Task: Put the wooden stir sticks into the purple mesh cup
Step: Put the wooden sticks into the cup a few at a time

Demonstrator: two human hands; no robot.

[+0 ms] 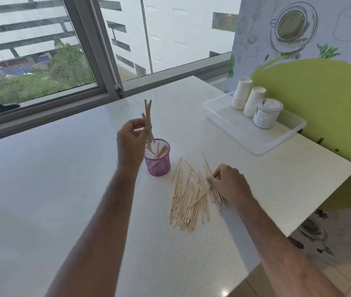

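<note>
Dozens of wooden stir sticks (188, 195) lie near the desk's (63, 179) right edge: light, thin, snappable, best pinched mid-length. The left hand (130, 144) pinches several above the purple mesh cup (158, 160); the right hand (230, 183) pinches more.

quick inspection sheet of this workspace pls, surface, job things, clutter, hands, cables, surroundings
surface: white speckled counter, bare at left.
job's things: purple mesh cup upright, some sticks inside; loose stick pile lying right of it.
clutter: clear tray at back right holding paper cup stacks and a lidded jar.
grippers: left hand pinches a few sticks above the cup; right hand gathers sticks at the pile's right edge.
cables: nothing seen.
surroundings: window behind, illustrated wall at right.
</note>
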